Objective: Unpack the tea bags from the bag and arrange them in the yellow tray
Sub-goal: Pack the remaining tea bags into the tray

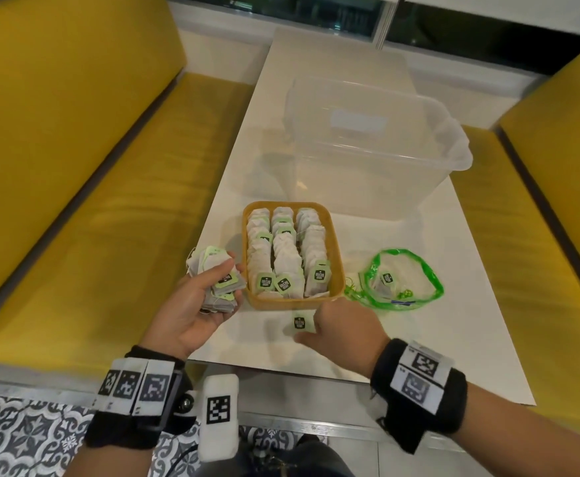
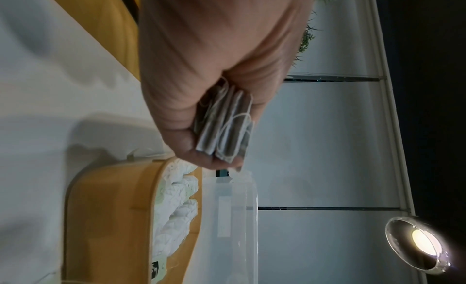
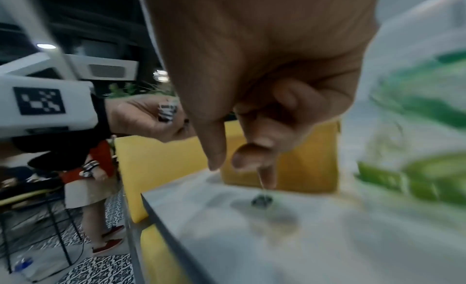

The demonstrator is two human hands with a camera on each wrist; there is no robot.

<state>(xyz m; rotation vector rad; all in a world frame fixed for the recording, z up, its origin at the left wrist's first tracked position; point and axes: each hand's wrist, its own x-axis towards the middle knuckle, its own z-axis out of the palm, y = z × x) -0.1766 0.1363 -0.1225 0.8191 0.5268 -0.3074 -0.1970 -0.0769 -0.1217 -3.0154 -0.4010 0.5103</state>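
So the tray point(image 1: 336, 259) sits mid-frame on the table point(image 1: 454, 339), packed with three rows of tea bags point(image 1: 285, 249). Right behind it, toward the upper right, is the tub point(image 1: 436, 132). The bag point(image 1: 404, 282) lies right of the tray, one tea bag inside. Left hand point(image 1: 192, 304) hangs just left of the tray with a stack point(image 1: 218, 280) on its palm. Right hand point(image 1: 343, 327) is at the tray's near edge, with a tag point(image 1: 301, 322) just left of it.

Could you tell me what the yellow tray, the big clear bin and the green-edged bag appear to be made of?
Yellow tray: seemingly matte moulded plastic, with rounded corners and an even colour. Clear bin: translucent, slightly frosted rigid plastic; the table shows through. Green-edged bag: thin glossy plastic film, crinkled and see-through.
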